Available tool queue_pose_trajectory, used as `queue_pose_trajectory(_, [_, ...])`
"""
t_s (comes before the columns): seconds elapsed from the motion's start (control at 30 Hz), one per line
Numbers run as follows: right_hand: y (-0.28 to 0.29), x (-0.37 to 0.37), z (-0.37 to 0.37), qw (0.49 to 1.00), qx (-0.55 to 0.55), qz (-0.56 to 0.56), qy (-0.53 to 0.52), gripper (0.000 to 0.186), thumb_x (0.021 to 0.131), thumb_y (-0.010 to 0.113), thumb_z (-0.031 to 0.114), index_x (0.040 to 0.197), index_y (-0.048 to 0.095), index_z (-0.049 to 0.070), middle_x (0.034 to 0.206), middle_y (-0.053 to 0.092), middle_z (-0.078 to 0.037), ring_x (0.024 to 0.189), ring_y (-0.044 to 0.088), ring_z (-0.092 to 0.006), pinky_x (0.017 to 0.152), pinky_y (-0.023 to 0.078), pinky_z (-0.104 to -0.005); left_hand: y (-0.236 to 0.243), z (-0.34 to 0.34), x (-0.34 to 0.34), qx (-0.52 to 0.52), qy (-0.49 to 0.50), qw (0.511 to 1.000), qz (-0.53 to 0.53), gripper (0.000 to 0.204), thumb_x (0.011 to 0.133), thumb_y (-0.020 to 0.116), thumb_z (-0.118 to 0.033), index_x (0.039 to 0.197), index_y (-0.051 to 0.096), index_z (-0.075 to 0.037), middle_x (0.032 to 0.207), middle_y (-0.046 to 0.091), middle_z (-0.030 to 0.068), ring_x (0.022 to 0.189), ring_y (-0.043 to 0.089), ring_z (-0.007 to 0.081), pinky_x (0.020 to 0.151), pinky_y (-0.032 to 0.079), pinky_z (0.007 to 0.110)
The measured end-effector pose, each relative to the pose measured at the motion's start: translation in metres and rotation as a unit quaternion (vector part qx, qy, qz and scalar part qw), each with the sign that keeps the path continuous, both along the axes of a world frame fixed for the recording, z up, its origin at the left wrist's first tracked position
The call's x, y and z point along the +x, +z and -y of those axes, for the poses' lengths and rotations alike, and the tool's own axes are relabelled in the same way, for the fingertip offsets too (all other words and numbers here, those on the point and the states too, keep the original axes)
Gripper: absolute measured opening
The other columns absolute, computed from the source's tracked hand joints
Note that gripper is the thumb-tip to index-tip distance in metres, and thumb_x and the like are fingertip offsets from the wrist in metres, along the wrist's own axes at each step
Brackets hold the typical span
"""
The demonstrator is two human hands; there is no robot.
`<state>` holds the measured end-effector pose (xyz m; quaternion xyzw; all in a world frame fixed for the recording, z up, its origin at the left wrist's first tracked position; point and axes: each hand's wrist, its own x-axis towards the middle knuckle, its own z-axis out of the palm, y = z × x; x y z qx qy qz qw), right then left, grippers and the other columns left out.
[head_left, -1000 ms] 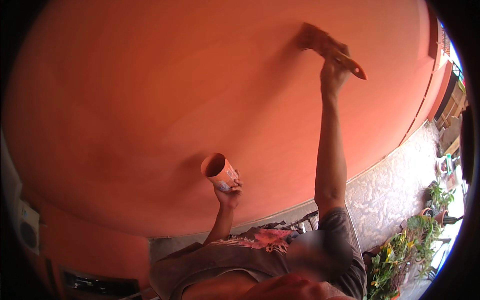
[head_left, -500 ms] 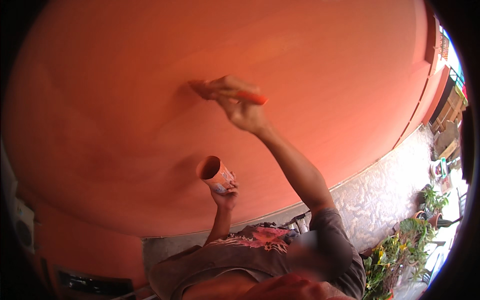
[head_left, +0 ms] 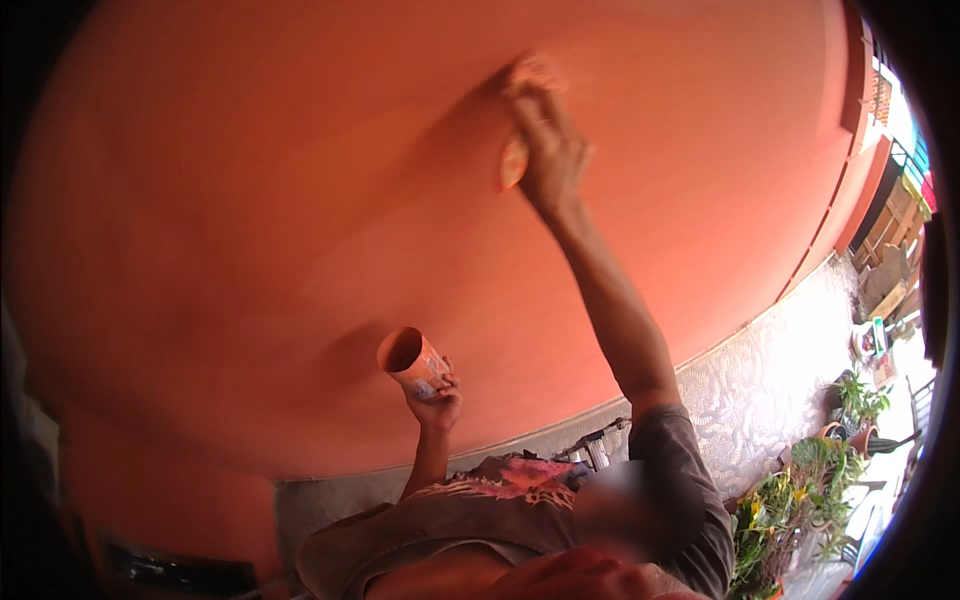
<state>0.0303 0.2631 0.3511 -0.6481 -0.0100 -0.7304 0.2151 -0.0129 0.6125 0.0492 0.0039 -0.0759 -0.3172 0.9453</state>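
My right hand (head_left: 556, 155) is raised high in front of the orange-red wall (head_left: 250, 200), its fingers closed round a paintbrush (head_left: 513, 163). The orange end of the handle sticks out beside the palm. Above the fingers the brush's bristles (head_left: 535, 72) meet the wall, somewhat smeared by motion. Lower down, my left hand (head_left: 438, 402) grips a tall round paint can (head_left: 412, 362) coated in orange. The can tilts so that its dark mouth faces up and leftward; how much paint is inside I cannot tell.
Along the wall's foot runs a patterned grey floor (head_left: 745, 390). Potted plants (head_left: 800, 500) stand at the right, with wooden boards (head_left: 890, 230) farther back. A dark glossy panel (head_left: 180, 570) sits low on the left.
My right hand has swept the brush up and to the right across the wall, and the brush has turned more upright. The can has shifted slightly left and down.
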Motion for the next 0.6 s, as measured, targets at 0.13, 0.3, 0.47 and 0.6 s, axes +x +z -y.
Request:
queue_pose_trajectory(0.13, [0.003, -0.021, -0.094, 0.937, -0.106, -0.093, 0.320, 0.026, 0.079, 0.066, -0.001, 0.103, 0.070, 0.009, 0.108, 0.068, -0.006, 0.085, 0.070, -0.0241, 0.062, 0.055, -0.0351, -0.006, -0.005, 0.008, -0.010, -0.018, 1.000, 0.003, 0.067, 0.086, 0.072, -0.042, 0.140, 0.050, -0.009, 0.139, 0.052, 0.0139, 0.107, 0.062, 0.0307, 0.073, 0.058, 0.032])
queue_pose_trajectory(0.3, [0.037, -0.005, -0.008, 0.916, 0.112, 0.032, 0.384, 0.015, 0.092, 0.057, 0.005, 0.095, 0.068, -0.005, 0.098, 0.071, -0.011, 0.081, 0.068, -0.0189, 0.072, 0.055, -0.0309, -0.004, 0.010, 0.010, -0.035, -0.037, 0.998, 0.031, 0.069, 0.087, 0.069, -0.047, 0.142, 0.049, -0.009, 0.139, 0.052, 0.0146, 0.106, 0.062, 0.0318, 0.073, 0.058, 0.033])
queue_pose_trajectory(0.47, [0.063, -0.020, 0.072, 0.966, 0.163, 0.122, -0.158, 0.015, 0.090, 0.061, 0.002, 0.097, 0.072, 0.009, 0.095, 0.074, -0.001, 0.085, 0.071, -0.0223, 0.068, 0.056, -0.0365, 0.011, 0.004, -0.002, 0.073, 0.022, 0.997, 0.011, 0.069, 0.088, 0.061, -0.056, 0.137, 0.051, -0.009, 0.126, 0.058, 0.0118, 0.100, 0.062, 0.0325, 0.062, 0.057, 0.029])
queue_pose_trajectory(0.6, [0.073, 0.002, 0.034, 0.993, 0.024, 0.106, -0.049, 0.018, 0.087, 0.065, 0.004, 0.099, 0.072, 0.016, 0.100, 0.070, -0.005, 0.081, 0.071, -0.0256, 0.058, 0.053, -0.0393, 0.011, -0.006, -0.001, 0.058, 0.023, 0.998, 0.030, 0.077, 0.088, 0.064, -0.057, 0.145, 0.046, -0.009, 0.135, 0.056, 0.0182, 0.101, 0.064, 0.0359, 0.067, 0.058, 0.033])
